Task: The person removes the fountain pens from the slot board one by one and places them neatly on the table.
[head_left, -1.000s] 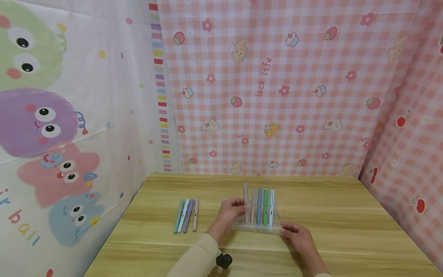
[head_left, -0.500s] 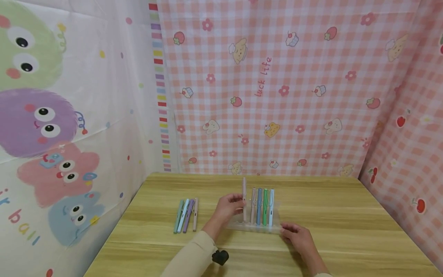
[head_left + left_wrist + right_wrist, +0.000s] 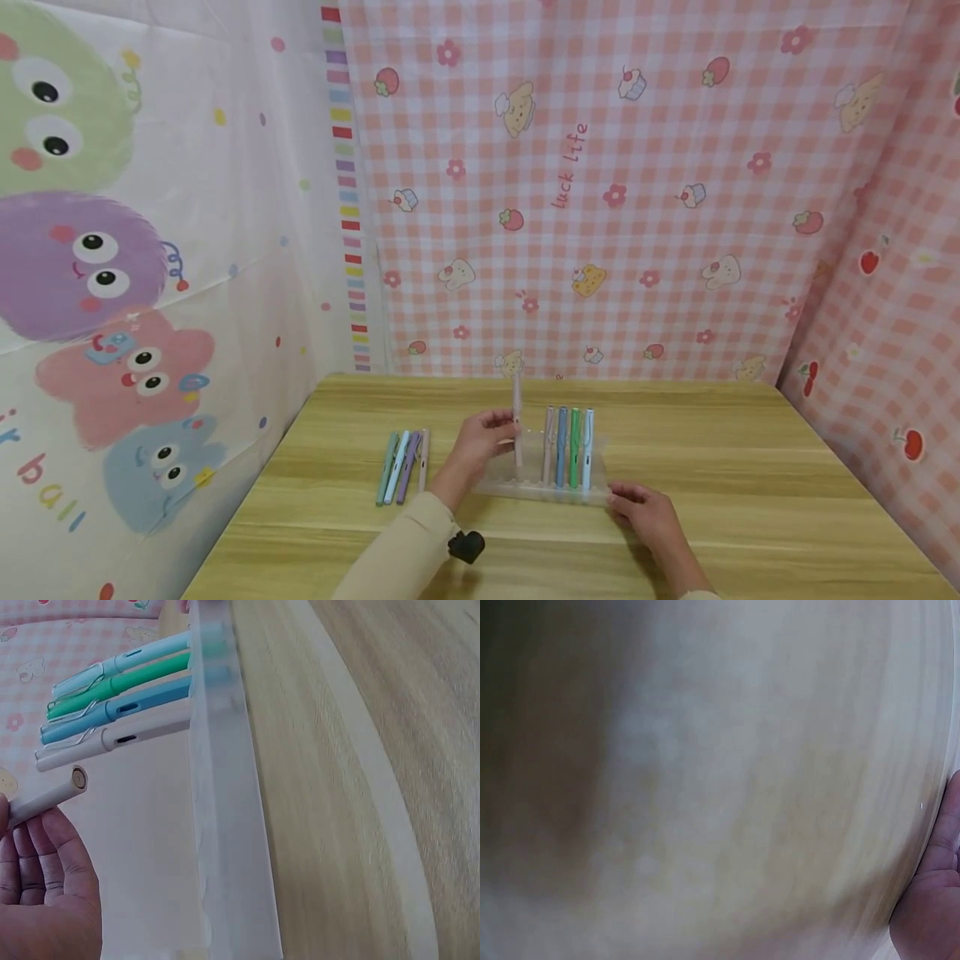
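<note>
My left hand pinches a pale pink pen upright over the left part of a clear plastic pen rack. In the left wrist view, the pen's round end points toward the rack's notched front strip, apart from it. A pale pink pen, a blue pen, a green pen and a light blue pen lean side by side in the rack. My right hand grips the rack's right front corner with thumb and fingers; its wrist view shows only part of that hand.
Left of the rack, a green pen, a light blue pen, a purple pen and a pinkish pen lie on the wooden table. Printed curtains hang behind and at both sides.
My left hand has lifted the pale pink pen and moved it left along the rack. My right hand stays at the rack's corner.
</note>
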A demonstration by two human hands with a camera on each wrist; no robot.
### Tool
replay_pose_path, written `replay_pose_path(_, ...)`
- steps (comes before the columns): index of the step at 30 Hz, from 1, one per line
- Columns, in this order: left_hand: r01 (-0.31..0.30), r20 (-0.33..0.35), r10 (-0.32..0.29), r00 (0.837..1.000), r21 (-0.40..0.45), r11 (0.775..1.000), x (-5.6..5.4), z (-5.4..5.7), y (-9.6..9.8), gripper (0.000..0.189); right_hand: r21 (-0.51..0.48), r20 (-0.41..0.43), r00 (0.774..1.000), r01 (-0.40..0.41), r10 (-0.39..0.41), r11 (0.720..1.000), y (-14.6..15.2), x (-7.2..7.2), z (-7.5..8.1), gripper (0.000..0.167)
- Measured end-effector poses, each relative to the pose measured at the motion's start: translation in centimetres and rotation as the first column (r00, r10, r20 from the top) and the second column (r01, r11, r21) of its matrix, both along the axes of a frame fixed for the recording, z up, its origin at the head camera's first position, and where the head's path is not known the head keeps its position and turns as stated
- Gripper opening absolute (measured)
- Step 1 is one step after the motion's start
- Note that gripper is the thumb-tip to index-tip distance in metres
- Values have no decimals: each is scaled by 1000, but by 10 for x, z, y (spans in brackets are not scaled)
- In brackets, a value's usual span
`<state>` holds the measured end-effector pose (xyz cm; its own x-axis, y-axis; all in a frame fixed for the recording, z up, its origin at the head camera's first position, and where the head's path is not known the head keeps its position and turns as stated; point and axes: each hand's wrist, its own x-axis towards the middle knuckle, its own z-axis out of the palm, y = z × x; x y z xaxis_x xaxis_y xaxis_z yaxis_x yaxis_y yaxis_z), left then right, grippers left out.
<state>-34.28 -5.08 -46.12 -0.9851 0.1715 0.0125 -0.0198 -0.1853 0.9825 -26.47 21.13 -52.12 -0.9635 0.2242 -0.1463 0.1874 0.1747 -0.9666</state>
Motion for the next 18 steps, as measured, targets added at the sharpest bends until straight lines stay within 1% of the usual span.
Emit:
replay_pose_path(6,-17,20,17,1000,-3,1000,-3,3,-7,23,-13,-10,1000,1,-1,1000,0,0,0,24)
replay_pose_path(14,-41,15,41,999,0,999,-8,5,-16,22,-2,-17,1000,-3,3,1000,0,1,0,24)
replay_pose_path(18,-57,8,58,998,-18,998,-11,6,-22,22,5,-22,1000,-1,1,1000,-1,1,1,25)
